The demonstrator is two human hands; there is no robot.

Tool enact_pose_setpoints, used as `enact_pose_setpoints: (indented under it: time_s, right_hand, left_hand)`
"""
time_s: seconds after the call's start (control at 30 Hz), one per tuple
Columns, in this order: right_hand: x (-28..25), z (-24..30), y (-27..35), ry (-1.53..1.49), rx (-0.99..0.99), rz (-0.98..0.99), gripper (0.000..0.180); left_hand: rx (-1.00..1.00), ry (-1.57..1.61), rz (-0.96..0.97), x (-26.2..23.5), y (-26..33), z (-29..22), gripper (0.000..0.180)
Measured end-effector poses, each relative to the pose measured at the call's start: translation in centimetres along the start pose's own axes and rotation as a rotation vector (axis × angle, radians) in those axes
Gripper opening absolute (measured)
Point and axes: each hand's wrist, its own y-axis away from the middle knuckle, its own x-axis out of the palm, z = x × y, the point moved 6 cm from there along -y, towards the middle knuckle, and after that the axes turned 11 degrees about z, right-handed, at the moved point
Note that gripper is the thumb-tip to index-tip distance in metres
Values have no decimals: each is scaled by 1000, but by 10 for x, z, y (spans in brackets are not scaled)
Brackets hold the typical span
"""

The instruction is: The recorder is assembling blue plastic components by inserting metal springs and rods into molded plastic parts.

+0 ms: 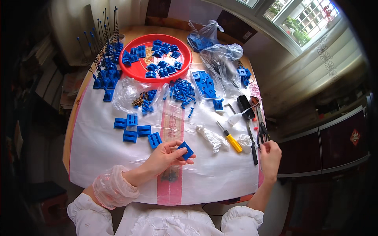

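My left hand (169,154) pinches a small square blue plastic part (185,151) above the middle of the table, its flat face turned up. Just beyond it lies a blue slotted block (155,140), with several like it, such as the blue block (130,136), to the left. My right hand (271,156) is at the table's right edge, fingertips pressed together beside the black handles of a pair of scissors (263,136). Whatever those fingertips hold, if anything, is hidden. A yellow-handled screwdriver (233,143) and a crumpled white tissue (246,143) lie left of that hand.
A red round tray (125,70) carries blue blocks. Nearer are a heap of blue pins (182,91), brass screws (139,100) on clear plastic, and a clear box (223,94) of blue parts. Blue pieces with upright springs (106,74) stand far left; a plastic bag (224,59) lies far right.
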Motion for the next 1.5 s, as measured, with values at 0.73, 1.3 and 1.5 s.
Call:
enact_pose_setpoints:
  time_s: [0.73,1.3,1.5]
  right_hand:
    - [8,-23,38,-307,101,34,15]
    - [99,177,50,-448,-642,322,24]
    - [105,171,57,-486,-634,286,34]
  left_hand:
    - [-23,-56,15,-2,0,6,21]
    - [100,132,4,-10,-7,18,27]
    - [129,232,10,-12,-3,16,35]
